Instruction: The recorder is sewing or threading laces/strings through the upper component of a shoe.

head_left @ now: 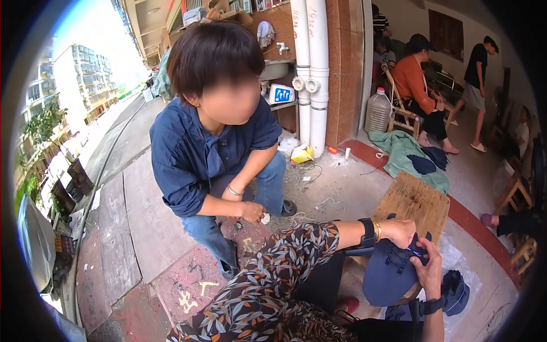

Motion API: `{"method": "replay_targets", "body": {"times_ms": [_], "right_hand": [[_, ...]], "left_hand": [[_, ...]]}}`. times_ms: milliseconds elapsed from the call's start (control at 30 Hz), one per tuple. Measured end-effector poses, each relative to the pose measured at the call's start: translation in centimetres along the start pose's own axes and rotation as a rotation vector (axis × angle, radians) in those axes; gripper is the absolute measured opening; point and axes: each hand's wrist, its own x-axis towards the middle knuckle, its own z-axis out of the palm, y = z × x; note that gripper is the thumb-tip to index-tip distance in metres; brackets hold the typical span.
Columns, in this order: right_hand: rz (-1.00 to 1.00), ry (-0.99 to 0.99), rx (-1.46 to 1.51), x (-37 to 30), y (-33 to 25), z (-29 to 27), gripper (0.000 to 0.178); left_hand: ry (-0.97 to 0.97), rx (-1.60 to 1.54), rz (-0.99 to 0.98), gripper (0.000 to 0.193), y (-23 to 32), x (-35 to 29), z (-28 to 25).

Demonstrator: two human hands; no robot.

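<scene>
A dark navy cloth shoe [387, 273] with dark laces lies at the near end of a small wooden stool, its rounded toe toward me. My left hand [399, 232] is closed over the shoe's far part, the fingers bent in a pinch. A thin pale-blue piece shows between my two hands; what it is, I cannot make out. On the shoe's right side, my right hand [431, 268] grips its edge with thumb and fingers. Both wrists wear dark straps, and a gold bracelet circles the left one.
Beyond the shoe extends the wooden stool top [419, 199]. More dark cloth pieces [456, 292] rest on clear plastic at the right. A person in a blue shirt [211, 154] crouches to my left. Green cloth [407, 157] lies behind the stool; several people occupy the room beyond.
</scene>
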Motion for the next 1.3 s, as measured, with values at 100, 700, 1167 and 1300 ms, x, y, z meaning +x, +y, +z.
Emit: {"method": "replay_targets", "body": {"times_ms": [100,700,1167,1300], "right_hand": [[-0.008,0.012,-0.011,-0.2,0.2,-0.1,0.066],[0.006,-0.063,0.054,0.3,0.2,-1.0,0.063],[-0.034,-0.073,0.028,0.5,-0.6,-1.1,0.066],[-0.040,-0.065,0.039,0.9,-0.5,-1.3,0.064]], "left_hand": [[-0.001,-0.009,0.007,0.011,-0.2,0.1,0.2],[-0.031,0.551,0.545,0.017,-1.0,-1.5,-0.7],[-0.280,0.276,0.598,0.016,-2.6,-1.6,-3.3],[-0.288,0.166,0.600,0.014,-2.7,-1.3,-3.9]]}}
